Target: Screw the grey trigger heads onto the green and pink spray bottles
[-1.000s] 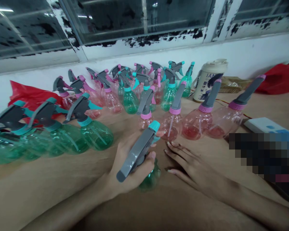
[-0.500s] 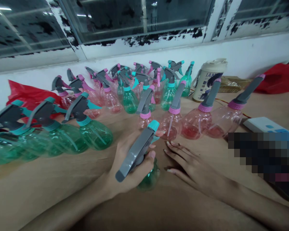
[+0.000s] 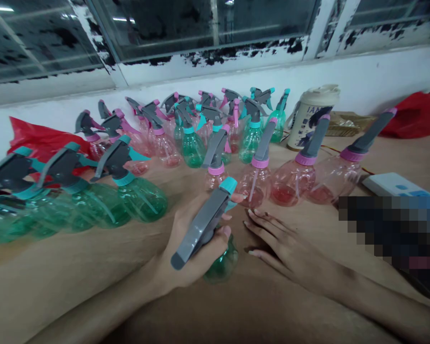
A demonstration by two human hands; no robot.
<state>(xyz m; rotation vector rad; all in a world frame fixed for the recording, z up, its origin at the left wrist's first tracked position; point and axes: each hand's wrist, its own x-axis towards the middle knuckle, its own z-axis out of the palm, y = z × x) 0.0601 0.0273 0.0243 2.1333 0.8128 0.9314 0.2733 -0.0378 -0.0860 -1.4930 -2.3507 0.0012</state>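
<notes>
My left hand (image 3: 189, 243) is wrapped round the neck of a green spray bottle (image 3: 224, 263) with a grey head and a teal nozzle. The bottle stands at the near middle of the table, and my fingers partly hide its trigger. To its right, my right hand (image 3: 283, 241) rests on the table with fingers stretched out, holding nothing. Just beyond both hands stand pink spray bottles in a row, one pink bottle (image 3: 256, 186) being nearest the right fingertips. At the left is a row of green spray bottles, with one green bottle (image 3: 143, 200) closest to my left hand.
More pink and green bottles (image 3: 193, 148) crowd the back by the wall. A white tumbler (image 3: 308, 119) stands at the back right, near a red bag (image 3: 415, 114). Another red bag (image 3: 46, 143) lies at the left. A white box (image 3: 394, 186) sits at the right.
Almost nothing differs. The view has shifted very slightly, while the left hand keeps its grip on the green bottle and the right hand stays flat.
</notes>
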